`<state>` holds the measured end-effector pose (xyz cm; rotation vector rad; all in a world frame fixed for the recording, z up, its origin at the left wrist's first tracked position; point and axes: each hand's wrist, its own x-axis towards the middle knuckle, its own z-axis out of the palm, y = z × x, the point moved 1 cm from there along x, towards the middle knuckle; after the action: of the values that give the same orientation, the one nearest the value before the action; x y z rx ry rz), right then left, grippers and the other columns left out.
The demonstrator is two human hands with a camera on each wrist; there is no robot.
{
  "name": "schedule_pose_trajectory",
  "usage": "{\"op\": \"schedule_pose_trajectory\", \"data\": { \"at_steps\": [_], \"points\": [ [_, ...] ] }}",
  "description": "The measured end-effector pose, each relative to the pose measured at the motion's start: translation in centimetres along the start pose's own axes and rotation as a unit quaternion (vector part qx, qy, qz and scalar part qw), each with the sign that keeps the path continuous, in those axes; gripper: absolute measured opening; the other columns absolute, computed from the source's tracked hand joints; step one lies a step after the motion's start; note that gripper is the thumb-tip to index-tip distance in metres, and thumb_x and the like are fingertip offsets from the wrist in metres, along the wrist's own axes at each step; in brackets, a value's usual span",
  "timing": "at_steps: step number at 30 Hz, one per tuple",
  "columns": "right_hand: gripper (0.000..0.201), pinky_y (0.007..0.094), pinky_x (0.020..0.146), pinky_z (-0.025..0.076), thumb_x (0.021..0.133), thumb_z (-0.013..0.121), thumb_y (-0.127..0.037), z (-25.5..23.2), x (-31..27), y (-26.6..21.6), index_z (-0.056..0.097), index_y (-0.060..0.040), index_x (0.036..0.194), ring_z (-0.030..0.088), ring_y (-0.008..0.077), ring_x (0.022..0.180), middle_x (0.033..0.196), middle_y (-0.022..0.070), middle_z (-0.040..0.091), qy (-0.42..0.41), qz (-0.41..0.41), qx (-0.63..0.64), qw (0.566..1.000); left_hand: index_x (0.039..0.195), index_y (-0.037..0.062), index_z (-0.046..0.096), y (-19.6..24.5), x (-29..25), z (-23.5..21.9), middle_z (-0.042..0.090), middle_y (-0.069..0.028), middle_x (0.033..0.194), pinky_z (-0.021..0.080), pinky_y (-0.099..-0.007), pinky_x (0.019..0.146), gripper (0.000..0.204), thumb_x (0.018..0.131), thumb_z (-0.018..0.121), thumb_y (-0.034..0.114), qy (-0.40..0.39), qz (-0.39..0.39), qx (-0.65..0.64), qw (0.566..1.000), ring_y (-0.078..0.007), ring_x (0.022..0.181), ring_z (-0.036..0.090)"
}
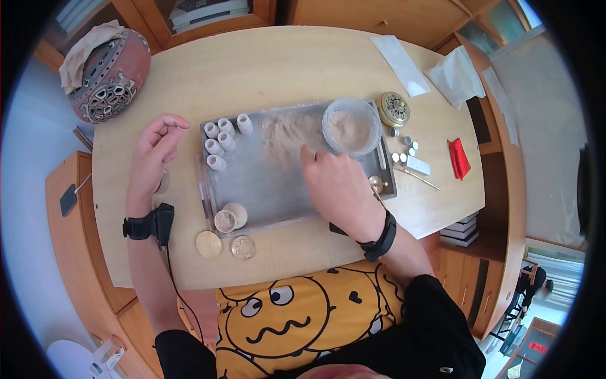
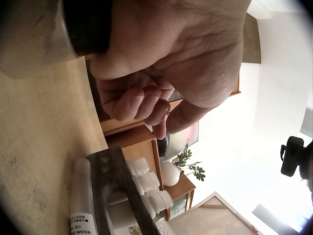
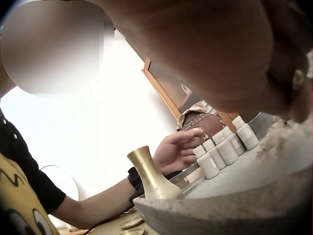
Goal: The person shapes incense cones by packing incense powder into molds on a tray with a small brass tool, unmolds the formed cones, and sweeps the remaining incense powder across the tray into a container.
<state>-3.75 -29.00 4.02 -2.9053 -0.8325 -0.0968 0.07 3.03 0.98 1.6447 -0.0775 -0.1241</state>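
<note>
And here's the table (image 1: 284,262), with the tray (image 1: 265,192) spread across its middle! Off beyond the tray's far-left corner sits the patterned red pot (image 1: 110,82), cloth draped over it. The bowl (image 1: 327,136) holds powder at the tray's far right, more powder (image 1: 281,136) loose beside it. Over the tray comes the right hand (image 1: 341,183), near that loose powder, blocking the view of its own fingertips; whether it grips anything, I can't tell. The left hand (image 1: 154,148) hovers outside the left edge, fingers loosely curled, nothing visible in them. The gold vase (image 3: 154,176) stands in the near-left corner, six white bottles (image 1: 214,146) crowd the far-left, and two gold discs (image 1: 208,244) lie just outside the near edge
</note>
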Motion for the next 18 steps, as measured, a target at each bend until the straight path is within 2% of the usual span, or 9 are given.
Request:
{"op": "schedule_pose_trajectory", "data": {
  "at_steps": [4, 6, 7, 9, 13, 15, 16, 18],
  "points": [
    [0.017, 0.0354, 0.048, 0.056, 0.074, 0.065, 0.001, -0.4, -0.7, 0.0, 0.061, 0.0071, 0.090, 0.071, 0.0306, 0.059, 0.065, 0.0170, 0.066, 0.004, 0.001, -0.007, 1.000, 0.109, 0.0034, 0.062, 0.3, -0.1, 0.2, 0.042, 0.0078, 0.075, 0.023, -0.0192, 0.052, 0.012, 0.101, 0.055, 0.010, 0.014, 0.002, 0.014, 1.000, -0.0004, 0.058, 0.031],
    [0.031, 0.0345, 0.048, 0.055, 0.074, 0.065, -0.001, -1.0, -1.3, 0.0, 0.062, 0.0105, 0.102, 0.071, 0.0290, 0.060, 0.068, 0.0168, 0.066, 0.006, -0.003, -0.019, 1.000, 0.109, 0.0033, 0.062, 0.4, 0.0, 0.2, 0.042, 0.0078, 0.075, 0.023, -0.0192, 0.052, 0.012, 0.101, 0.055, 0.010, 0.011, 0.004, 0.007, 1.000, -0.0004, 0.058, 0.032],
    [0.031, 0.0345, 0.048, 0.055, 0.074, 0.065, -0.001, -1.1, -1.8, 0.0, 0.062, 0.0105, 0.102, 0.071, 0.0290, 0.060, 0.068, 0.0168, 0.066, 0.004, 0.000, -0.018, 1.000, 0.109, 0.0032, 0.062, 0.3, -0.1, 0.2, 0.042, 0.0077, 0.075, 0.023, -0.0192, 0.052, 0.012, 0.101, 0.055, 0.010, 0.007, -0.002, -0.001, 1.000, -0.0004, 0.058, 0.032],
    [0.047, 0.0376, 0.052, 0.054, 0.074, 0.061, 0.001, -1.7, -2.5, 0.0, 0.059, 0.0070, 0.121, 0.066, 0.0307, 0.059, 0.072, 0.0124, 0.062, -0.001, 0.029, -0.014, 0.999, 0.109, 0.0035, 0.063, 0.2, -0.2, 0.3, 0.044, 0.0075, 0.076, 0.024, -0.0191, 0.052, 0.013, 0.100, 0.055, 0.009, 0.007, -0.002, 0.000, 1.000, -0.0003, 0.059, 0.032],
    [0.045, 0.0370, 0.053, 0.053, 0.078, 0.061, 0.000, -3.5, -3.8, 1.0, 0.060, 0.0054, 0.123, 0.065, 0.0290, 0.059, 0.071, 0.0117, 0.061, 0.007, 0.036, -0.015, 0.999, 0.108, 0.0044, 0.064, 0.4, -0.1, 0.2, 0.046, 0.0074, 0.077, 0.025, -0.0189, 0.052, 0.013, 0.100, 0.056, 0.010, 0.004, 0.006, -0.002, 1.000, -0.0001, 0.059, 0.032],
    [0.037, 0.0367, 0.053, 0.051, 0.084, 0.060, -0.001, -4.2, -4.6, 1.8, 0.062, 0.0036, 0.121, 0.065, 0.0283, 0.060, 0.070, 0.0115, 0.059, 0.019, 0.076, -0.008, 0.997, 0.108, 0.0043, 0.064, 0.2, 0.0, 0.2, 0.046, 0.0075, 0.077, 0.024, -0.0189, 0.052, 0.013, 0.100, 0.056, 0.010, 0.004, 0.006, -0.004, 1.000, -0.0001, 0.059, 0.032],
    [0.030, 0.0393, 0.055, 0.049, 0.090, 0.060, -0.004, -4.7, -4.9, 2.1, 0.063, 0.0030, 0.119, 0.064, 0.0310, 0.062, 0.071, 0.0128, 0.062, 0.023, 0.090, -0.001, 0.996, 0.108, 0.0043, 0.064, 0.1, -0.2, 0.1, 0.046, 0.0075, 0.076, 0.024, -0.0190, 0.052, 0.013, 0.100, 0.056, 0.010, 0.005, 0.008, -0.005, 1.000, -0.0001, 0.059, 0.032],
    [0.029, 0.0406, 0.056, 0.050, 0.090, 0.061, -0.004, -4.8, -5.2, 2.8, 0.063, 0.0031, 0.118, 0.064, 0.0325, 0.063, 0.072, 0.0137, 0.063, 0.002, 0.104, 0.013, 0.994, 0.109, 0.0036, 0.063, 0.1, -0.2, 0.1, 0.045, 0.0074, 0.076, 0.024, -0.0189, 0.052, 0.013, 0.101, 0.056, 0.010, 0.011, 0.002, 0.003, 1.000, -0.0002, 0.059, 0.032]
  ]
}}
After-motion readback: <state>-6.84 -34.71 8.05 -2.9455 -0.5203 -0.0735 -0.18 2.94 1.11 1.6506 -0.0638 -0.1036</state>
